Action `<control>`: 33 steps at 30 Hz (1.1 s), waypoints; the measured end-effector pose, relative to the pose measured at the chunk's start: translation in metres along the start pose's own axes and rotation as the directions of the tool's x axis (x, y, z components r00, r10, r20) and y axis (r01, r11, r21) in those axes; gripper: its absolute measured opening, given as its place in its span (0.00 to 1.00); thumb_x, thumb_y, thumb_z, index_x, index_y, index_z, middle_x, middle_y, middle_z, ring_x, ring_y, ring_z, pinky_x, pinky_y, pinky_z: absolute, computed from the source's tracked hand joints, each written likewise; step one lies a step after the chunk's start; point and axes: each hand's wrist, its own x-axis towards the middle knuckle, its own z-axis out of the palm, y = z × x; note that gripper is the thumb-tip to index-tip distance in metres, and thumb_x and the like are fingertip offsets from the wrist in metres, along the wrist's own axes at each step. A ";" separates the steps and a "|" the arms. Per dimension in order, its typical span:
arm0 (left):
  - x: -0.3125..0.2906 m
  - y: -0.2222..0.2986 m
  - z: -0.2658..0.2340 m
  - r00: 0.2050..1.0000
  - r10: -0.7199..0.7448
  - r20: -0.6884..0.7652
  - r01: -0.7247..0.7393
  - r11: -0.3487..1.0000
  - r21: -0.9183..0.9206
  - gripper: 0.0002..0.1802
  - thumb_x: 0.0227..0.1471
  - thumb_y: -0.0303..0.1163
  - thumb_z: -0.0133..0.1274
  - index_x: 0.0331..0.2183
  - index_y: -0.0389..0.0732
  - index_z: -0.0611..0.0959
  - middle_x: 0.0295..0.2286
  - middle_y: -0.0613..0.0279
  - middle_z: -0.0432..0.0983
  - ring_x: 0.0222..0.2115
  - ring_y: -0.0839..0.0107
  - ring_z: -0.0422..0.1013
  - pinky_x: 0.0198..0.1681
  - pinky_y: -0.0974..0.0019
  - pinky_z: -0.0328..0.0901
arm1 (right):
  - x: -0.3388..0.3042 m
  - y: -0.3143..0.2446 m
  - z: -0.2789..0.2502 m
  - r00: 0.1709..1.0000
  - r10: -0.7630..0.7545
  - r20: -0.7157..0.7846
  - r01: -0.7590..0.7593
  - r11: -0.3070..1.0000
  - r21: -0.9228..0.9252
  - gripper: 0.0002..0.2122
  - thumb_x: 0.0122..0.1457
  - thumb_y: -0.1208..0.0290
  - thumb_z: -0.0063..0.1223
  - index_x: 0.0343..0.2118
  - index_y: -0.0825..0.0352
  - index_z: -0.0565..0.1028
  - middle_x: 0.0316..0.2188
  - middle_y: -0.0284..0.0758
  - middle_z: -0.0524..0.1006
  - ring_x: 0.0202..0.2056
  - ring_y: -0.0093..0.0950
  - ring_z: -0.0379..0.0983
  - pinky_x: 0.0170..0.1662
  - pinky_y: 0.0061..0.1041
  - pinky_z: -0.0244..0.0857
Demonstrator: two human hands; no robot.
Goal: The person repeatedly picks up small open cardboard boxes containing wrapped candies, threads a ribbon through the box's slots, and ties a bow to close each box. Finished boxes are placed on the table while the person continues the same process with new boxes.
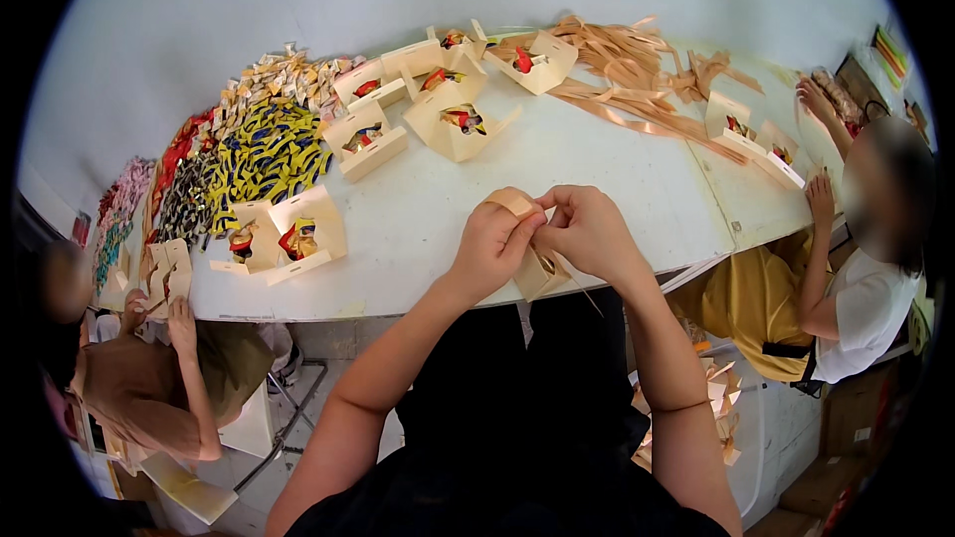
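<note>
At the table's near edge my two hands meet over a small cream card box (538, 280), partly hidden beneath them. My left hand (489, 247) is closed around its upper part, and a tan piece (513, 202) shows above the fingers. My right hand (593, 236) is pinched beside my left thumb; what lies between its fingertips is too small to make out. A thin strand (589, 300) hangs below the right hand. Left of my hands stand two open cream boxes (316, 216) with red and yellow wrapped pieces inside.
Several more filled open boxes (460, 129) stand along the white table (418, 229). Heaps of small wrapped pieces (274, 154) lie at the left, tan ribbons (622, 55) at the back right. One person (149, 378) works at the left, another (870, 288) at the right.
</note>
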 end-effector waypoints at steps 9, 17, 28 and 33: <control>-0.019 -0.010 0.026 0.947 -0.084 -0.310 -0.021 0.947 -0.321 0.10 0.71 0.25 0.53 0.37 0.34 0.88 0.60 0.49 0.70 0.64 0.57 0.63 0.70 0.48 0.56 | 0.005 0.023 0.050 0.985 -0.065 -0.159 0.070 0.997 0.026 0.11 0.58 0.65 0.66 0.28 0.70 0.82 0.19 0.39 0.81 0.20 0.29 0.77 0.28 0.31 0.69; -0.048 0.024 0.035 0.830 -0.434 -0.351 0.157 0.784 -0.601 0.18 0.77 0.31 0.46 0.49 0.30 0.87 0.64 0.53 0.68 0.64 0.63 0.67 0.69 0.55 0.63 | 0.001 0.032 0.080 0.985 0.107 -0.134 -0.009 0.815 0.580 0.16 0.74 0.63 0.60 0.30 0.71 0.83 0.19 0.25 0.77 0.22 0.12 0.63 0.25 0.20 0.57; -0.048 0.000 0.033 0.829 -0.461 -0.318 0.152 0.732 -0.664 0.17 0.77 0.32 0.48 0.45 0.29 0.87 0.53 0.55 0.78 0.53 0.68 0.75 0.61 0.62 0.69 | -0.008 0.036 0.082 0.964 0.090 -0.252 0.067 0.829 0.555 0.15 0.74 0.64 0.62 0.31 0.69 0.78 0.20 0.17 0.64 0.23 0.11 0.56 0.26 0.18 0.51; -0.046 -0.006 0.034 0.835 -0.437 -0.335 0.110 0.728 -0.676 0.17 0.77 0.31 0.49 0.45 0.29 0.87 0.52 0.57 0.79 0.51 0.71 0.75 0.59 0.65 0.70 | -0.010 0.034 0.080 0.980 0.063 -0.188 0.058 0.817 0.574 0.12 0.74 0.68 0.59 0.33 0.69 0.81 0.22 0.18 0.65 0.25 0.11 0.57 0.28 0.18 0.53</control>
